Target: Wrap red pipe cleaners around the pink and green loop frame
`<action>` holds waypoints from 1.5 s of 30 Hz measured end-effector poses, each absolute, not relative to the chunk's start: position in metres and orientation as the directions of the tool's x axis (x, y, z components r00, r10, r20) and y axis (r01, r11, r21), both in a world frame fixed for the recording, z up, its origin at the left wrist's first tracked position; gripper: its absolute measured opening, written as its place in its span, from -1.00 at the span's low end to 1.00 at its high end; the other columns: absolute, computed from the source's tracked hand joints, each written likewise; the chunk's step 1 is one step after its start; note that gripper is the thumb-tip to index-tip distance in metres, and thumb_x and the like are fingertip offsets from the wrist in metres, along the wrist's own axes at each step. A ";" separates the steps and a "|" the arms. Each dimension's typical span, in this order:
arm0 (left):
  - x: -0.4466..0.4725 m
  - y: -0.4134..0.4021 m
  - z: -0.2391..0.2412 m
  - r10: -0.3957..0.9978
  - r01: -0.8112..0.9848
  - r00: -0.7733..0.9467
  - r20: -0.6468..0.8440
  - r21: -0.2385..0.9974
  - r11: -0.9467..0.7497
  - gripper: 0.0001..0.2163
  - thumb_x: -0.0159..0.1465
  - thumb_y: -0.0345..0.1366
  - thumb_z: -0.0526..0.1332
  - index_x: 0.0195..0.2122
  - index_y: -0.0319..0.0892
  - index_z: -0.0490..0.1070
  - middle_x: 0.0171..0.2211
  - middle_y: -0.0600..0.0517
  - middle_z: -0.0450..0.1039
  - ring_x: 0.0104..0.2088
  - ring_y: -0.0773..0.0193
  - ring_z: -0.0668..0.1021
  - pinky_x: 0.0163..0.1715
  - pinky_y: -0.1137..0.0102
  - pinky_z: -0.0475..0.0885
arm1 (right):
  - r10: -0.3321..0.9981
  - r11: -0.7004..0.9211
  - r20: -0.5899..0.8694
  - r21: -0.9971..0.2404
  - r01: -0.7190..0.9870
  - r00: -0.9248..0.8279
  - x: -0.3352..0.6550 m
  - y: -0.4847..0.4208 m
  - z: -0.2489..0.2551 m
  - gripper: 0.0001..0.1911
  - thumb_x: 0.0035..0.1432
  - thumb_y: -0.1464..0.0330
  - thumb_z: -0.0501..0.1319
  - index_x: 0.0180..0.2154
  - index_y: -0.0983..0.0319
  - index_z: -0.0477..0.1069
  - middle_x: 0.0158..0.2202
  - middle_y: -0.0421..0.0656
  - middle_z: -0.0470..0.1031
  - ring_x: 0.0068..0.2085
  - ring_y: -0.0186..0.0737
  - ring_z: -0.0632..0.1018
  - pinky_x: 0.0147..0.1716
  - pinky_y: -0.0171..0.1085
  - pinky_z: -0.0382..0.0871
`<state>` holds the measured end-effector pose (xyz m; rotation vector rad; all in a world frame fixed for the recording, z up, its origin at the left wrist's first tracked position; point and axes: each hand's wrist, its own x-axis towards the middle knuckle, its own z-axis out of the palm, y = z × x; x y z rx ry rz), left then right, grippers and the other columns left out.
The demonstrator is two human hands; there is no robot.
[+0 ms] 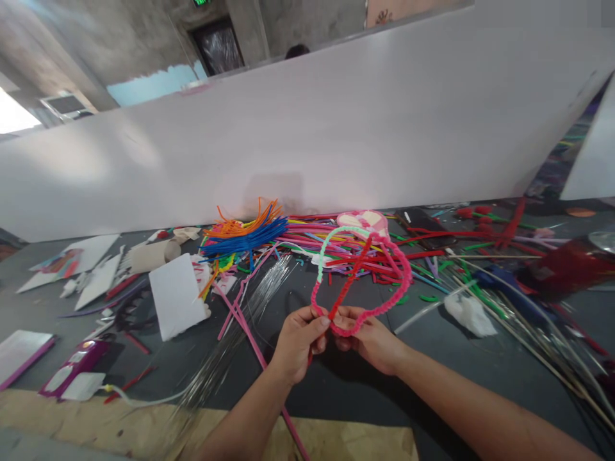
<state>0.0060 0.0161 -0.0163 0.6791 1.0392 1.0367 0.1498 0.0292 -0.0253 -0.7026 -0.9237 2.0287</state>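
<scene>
A loop of twisted pipe cleaners, pink with a mint-green stretch at its upper left, stands up above the dark table. A red pipe cleaner runs slantwise across the loop, from its top to its bottom. At the bottom, my left hand pinches the red pipe cleaner where it meets the loop. Close beside it, my right hand has its fingers closed on the loop's lower pink edge. Behind the loop lie loose pink, red and yellow pipe cleaners, partly hidden by it.
Orange and blue pipe cleaner bundles lie at the back, before a white partition. Left are a white card, a cardboard tube and a purple device. Thin wires lie nearby; white fluff sits right.
</scene>
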 end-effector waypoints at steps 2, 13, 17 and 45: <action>0.005 0.016 -0.016 0.929 -0.347 0.145 -0.341 0.862 0.371 -0.77 -0.02 -0.23 0.39 -0.47 -0.24 0.39 -0.74 0.18 0.26 -0.75 0.54 0.25 -0.73 0.59 0.02 | 0.794 -0.512 -0.169 -0.703 -0.493 -0.584 0.151 0.029 -0.025 -0.64 -0.09 0.14 0.35 -0.56 0.26 0.30 -0.60 -0.30 0.20 -0.60 -0.44 0.19 -0.58 -0.36 0.03; 0.000 0.024 -0.011 0.966 -0.355 0.009 -0.257 0.903 0.244 -0.77 0.07 -0.20 0.32 -0.43 -0.23 0.32 -0.71 0.21 0.18 -0.70 0.54 0.19 -0.70 0.59 0.00 | 0.997 0.025 0.044 -0.966 -0.256 -0.068 0.171 0.050 -0.021 -0.72 0.10 0.17 0.20 -0.53 0.21 0.33 -0.60 -0.27 0.23 -0.58 -0.38 0.20 -0.59 -0.33 0.04; -0.003 0.028 -0.016 0.978 -0.295 -0.101 -0.181 0.945 0.144 -0.79 0.09 -0.23 0.31 -0.34 -0.23 0.36 -0.67 0.21 0.20 -0.66 0.52 0.23 -0.67 0.58 0.07 | 0.854 0.520 0.495 -0.807 0.282 -0.159 0.177 0.043 -0.014 -0.88 0.18 0.35 0.13 -0.34 0.19 0.42 -0.49 -0.18 0.39 -0.49 -0.30 0.34 -0.48 -0.28 0.19; 0.013 0.015 -0.016 0.981 -0.363 0.033 -0.190 0.913 0.189 -0.75 -0.01 -0.26 0.38 -0.36 -0.22 0.39 -0.55 0.16 0.31 -0.61 0.50 0.34 -0.60 0.54 0.20 | 0.562 0.688 0.690 -0.084 0.721 -0.456 0.171 0.034 -0.004 -0.89 0.18 0.40 0.17 -0.29 0.15 0.48 -0.38 -0.20 0.54 -0.29 -0.25 0.40 -0.16 -0.14 0.04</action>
